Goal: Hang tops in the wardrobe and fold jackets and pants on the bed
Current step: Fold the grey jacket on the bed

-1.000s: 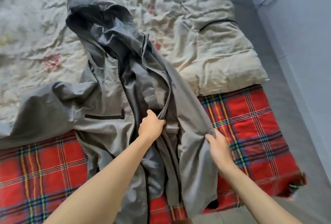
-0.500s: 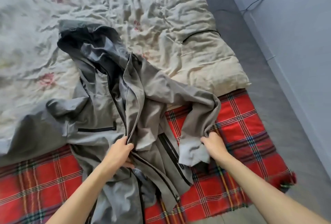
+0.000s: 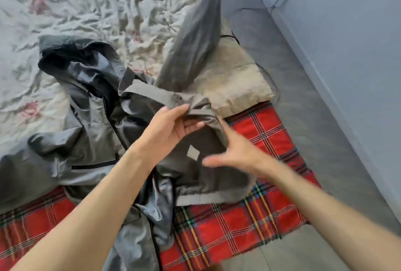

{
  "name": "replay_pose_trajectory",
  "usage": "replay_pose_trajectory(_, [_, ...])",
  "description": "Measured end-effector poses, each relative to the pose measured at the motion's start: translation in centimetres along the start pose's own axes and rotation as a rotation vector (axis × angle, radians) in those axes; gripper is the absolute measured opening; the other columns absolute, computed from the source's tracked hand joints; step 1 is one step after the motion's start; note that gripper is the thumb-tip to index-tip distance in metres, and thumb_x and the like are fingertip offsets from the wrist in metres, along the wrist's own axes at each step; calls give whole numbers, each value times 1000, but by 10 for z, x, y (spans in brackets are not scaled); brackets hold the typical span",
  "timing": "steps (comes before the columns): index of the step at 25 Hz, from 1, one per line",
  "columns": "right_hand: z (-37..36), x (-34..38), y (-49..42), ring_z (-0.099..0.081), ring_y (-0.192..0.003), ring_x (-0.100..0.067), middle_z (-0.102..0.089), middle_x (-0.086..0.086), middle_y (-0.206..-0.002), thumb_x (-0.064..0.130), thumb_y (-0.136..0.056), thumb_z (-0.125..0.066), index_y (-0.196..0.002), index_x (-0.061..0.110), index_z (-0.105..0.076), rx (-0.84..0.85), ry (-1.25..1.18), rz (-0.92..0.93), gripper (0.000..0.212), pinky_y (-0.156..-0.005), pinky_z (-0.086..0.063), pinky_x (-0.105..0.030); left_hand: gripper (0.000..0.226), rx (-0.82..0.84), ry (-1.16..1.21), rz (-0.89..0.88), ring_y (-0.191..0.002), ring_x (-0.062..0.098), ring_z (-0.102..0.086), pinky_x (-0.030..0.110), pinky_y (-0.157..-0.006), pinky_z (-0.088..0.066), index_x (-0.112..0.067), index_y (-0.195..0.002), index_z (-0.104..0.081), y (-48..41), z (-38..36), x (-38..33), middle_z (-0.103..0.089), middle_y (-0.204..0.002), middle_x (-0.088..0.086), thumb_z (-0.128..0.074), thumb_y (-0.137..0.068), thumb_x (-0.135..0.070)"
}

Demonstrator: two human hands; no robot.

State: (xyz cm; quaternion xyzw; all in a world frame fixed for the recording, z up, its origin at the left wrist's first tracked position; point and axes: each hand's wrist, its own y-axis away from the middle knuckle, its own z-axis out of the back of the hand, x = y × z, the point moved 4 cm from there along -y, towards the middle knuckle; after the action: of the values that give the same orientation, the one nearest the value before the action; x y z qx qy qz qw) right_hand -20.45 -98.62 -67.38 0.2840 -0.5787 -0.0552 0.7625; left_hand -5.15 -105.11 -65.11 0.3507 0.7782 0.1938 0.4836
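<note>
Grey hooded jacket (image 3: 91,123) lies open at the bed's (image 3: 97,10) near right corner, hood pointing away from the near edge and one sleeve (image 3: 195,32) along the right edge beside the floor (image 3: 282,54). The left hand (image 3: 169,127) pinches shoulder fabric. The right hand (image 3: 236,151), blurred, hovers with fingers spread.

Light was bright, soft and even, shadows faint. Motion blur smeared the right hand (image 3: 236,154) and the raised sleeve of the jacket (image 3: 195,32). Wide-angle lens bent lines near the edges.
</note>
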Motion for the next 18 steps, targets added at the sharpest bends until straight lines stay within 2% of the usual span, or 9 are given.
replay_pose_trajectory(1, [-18,-25,9,-60,-119,-10,-64,8,-125,24,-79,-83,-145,25,-43,-48,73,-34,77,-93,-45,-18,22,40,-28,-13,-81,26,-73,33,-74,-62,0,-117,-57,-11,-11,-4,-72,-101,16,-41,-102,-3])
replay_pose_trajectory(3, [4,-69,5,-64,-108,-29,-71,-2,-106,20,-88,-68,-123,24,-61,-447,223,-167,36,-81,-48,-33,26,67,-191,-9,-94,27,-70,36,-85,-57,-10,-125,-54,-26,-21,0,-67,-118,13,-45,-102,-5])
replay_pose_trajectory(4, [30,-82,3,-63,-104,-33,-69,-3,-101,16,-89,-61,-116,25,-61,-645,220,-280,28,-76,-45,-36,26,32,-299,-14,-97,26,-69,36,-88,-55,-15,-126,-54,-30,-18,7,-65,-123,11,-47,-102,-8])
replay_pose_trajectory(6, [84,-93,10,-56,-111,-36,-63,-9,-114,8,-86,-54,-124,20,-53,-964,259,-479,40,-84,-40,-40,21,-118,-462,-62,-94,21,-69,32,-86,-53,-18,-118,-59,-20,6,20,-66,-122,10,-50,-101,-9])
replay_pose_trajectory(8, [105,-99,22,-47,-117,-38,-50,-17,-128,3,-77,-53,-134,13,-47,-1072,594,-380,58,-96,-35,-43,21,-302,-498,-106,-84,17,-69,31,-80,-52,-18,-105,-63,5,53,39,-68,-112,10,-48,-100,-4])
replay_pose_trajectory(10, [67,-93,24,-49,-110,-35,-50,-15,-120,3,-74,-56,-126,10,-54,-884,765,-13,52,-96,-40,-43,25,-534,-519,-127,-79,16,-67,29,-76,-52,-20,-96,-63,42,112,63,-69,-105,10,-49,-97,0])
replay_pose_trajectory(14, [-111,-90,39,-56,-94,-24,-58,-1,-101,14,-74,-62,-105,17,-63,-50,820,454,31,-82,-48,-38,23,-994,-809,-76,-100,23,-61,31,-85,-43,-18,-107,-61,130,225,105,-65,-109,4,-58,-89,-5])
replay_pose_trajectory(16, [-193,-93,49,-56,-95,-22,-58,0,-103,21,-78,-60,-109,19,-62,216,802,555,31,-84,-47,-33,35,-1110,-792,44,-110,28,-57,37,-91,-42,-12,-120,-55,168,278,125,-59,-117,10,-67,-87,-13])
replay_pose_trajectory(18, [-243,-85,33,-56,-104,-22,-60,-1,-112,19,-85,-56,-118,17,-61,226,651,461,33,-91,-46,-32,47,-1161,-577,144,-114,28,-55,37,-94,-41,-11,-128,-49,191,320,141,-57,-121,8,-71,-88,-22])
